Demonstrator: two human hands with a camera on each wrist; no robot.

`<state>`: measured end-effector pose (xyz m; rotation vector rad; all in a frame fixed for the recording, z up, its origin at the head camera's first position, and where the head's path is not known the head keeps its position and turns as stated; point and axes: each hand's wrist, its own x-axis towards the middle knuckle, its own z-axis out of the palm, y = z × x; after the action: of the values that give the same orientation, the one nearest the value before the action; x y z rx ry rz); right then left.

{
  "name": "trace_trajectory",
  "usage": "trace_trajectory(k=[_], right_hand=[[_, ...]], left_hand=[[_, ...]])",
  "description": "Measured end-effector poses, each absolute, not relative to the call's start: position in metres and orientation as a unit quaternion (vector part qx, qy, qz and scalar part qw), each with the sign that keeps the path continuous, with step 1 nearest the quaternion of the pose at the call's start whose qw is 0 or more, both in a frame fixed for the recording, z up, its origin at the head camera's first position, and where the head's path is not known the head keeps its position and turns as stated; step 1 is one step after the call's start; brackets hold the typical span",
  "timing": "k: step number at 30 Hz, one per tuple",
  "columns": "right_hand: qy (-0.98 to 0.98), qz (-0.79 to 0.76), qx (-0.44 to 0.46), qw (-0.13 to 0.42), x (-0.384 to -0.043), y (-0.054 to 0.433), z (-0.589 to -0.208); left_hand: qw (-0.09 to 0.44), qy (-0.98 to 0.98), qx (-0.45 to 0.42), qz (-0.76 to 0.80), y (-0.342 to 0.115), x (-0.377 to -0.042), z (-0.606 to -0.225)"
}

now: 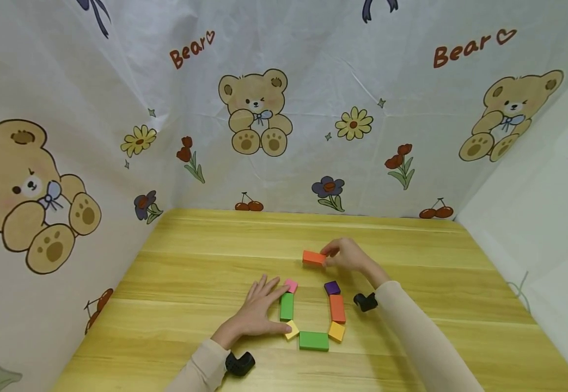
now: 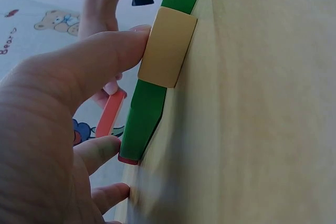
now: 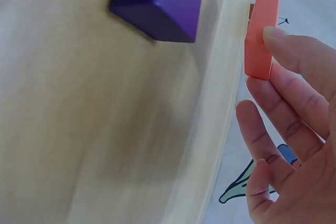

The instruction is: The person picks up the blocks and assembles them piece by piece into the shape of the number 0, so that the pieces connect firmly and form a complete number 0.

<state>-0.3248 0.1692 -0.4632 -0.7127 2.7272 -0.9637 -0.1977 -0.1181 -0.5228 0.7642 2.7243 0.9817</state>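
Observation:
My right hand pinches one end of an orange-red block between thumb and fingers; the right wrist view shows that block held up off the tabletop. Spread out beside the left of a U-shaped row of blocks is my left hand. Its thumb touches a yellow block and its index finger reaches a pink block. Between those two lies a green block. Another green block forms the near side. On the right run a second yellow block, a red-orange block and a purple block.
Everything lies on a wooden tabletop. A white sheet printed with bears and flowers hangs behind it and along the left. Each wrist carries a black device, the right one near the red-orange block.

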Motion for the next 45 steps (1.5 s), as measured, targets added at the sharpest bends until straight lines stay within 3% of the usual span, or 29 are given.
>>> trace_trajectory(k=[15,45], right_hand=[[0.902,-0.315,-0.284,0.08,-0.303,0.173,-0.47],[0.898,-0.318,-0.281,0.114,-0.297,0.166,-0.478]], left_hand=[[0.071,0.906,0.258,0.329,-0.118,-0.198,-0.524],[0.072,0.908,0.26,0.322,-0.118,-0.199,-0.526]])
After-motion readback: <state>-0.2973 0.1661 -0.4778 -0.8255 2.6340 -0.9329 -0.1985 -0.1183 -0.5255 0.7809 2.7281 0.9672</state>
